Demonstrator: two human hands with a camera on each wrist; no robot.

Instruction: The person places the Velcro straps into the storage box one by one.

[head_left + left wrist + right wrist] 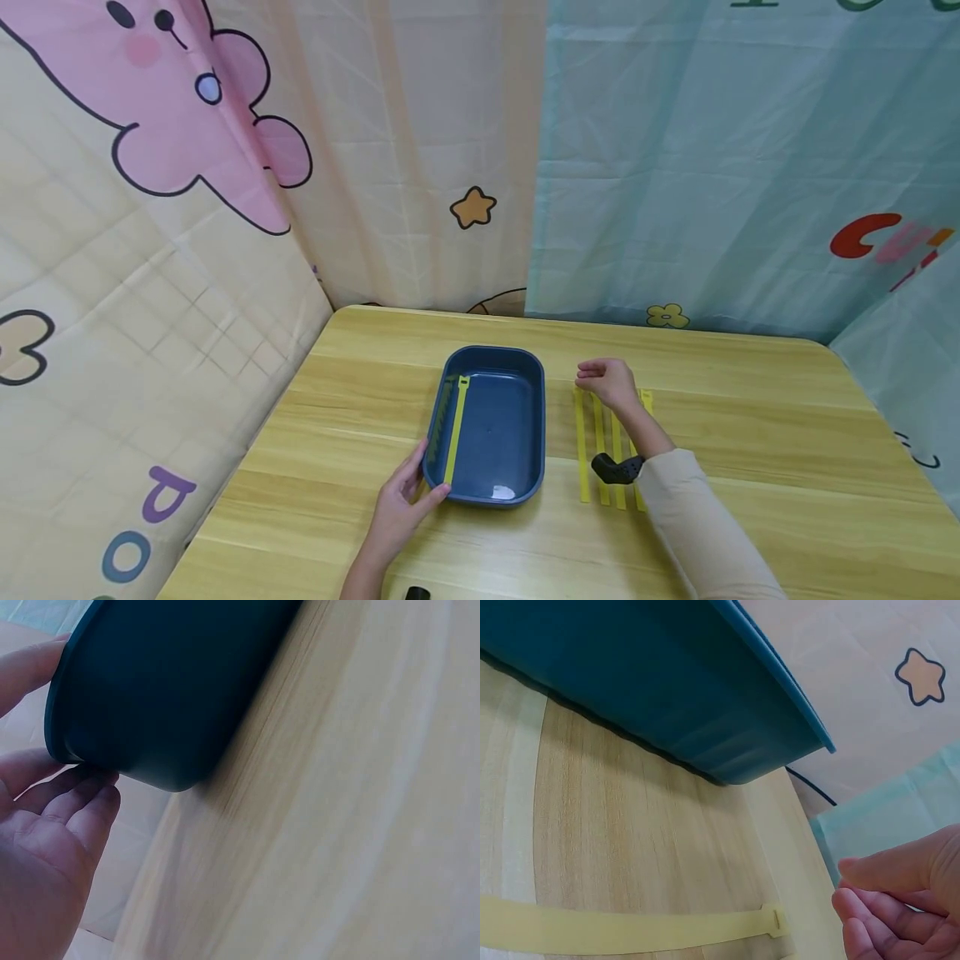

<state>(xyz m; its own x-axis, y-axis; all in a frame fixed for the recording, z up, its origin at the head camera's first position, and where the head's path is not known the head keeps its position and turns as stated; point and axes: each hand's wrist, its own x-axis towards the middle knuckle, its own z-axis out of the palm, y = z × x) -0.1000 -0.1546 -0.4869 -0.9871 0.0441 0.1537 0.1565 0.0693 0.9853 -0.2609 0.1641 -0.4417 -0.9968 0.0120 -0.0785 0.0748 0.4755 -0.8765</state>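
Left hand [397,508] rests straight-fingered against the near-left corner of the blue tray [525,483], centre frame, which holds one yellow strip [456,429]. Right hand [609,383], loosely curled and empty, hovers over four strips [600,450] right of it. Risk: pinching two adjacent strips together.

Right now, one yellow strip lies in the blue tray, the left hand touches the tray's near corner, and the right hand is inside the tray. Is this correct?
Not quite: the right hand is outside the blue tray, above the yellow strips on the table, as the head view shows. The rest is correct.
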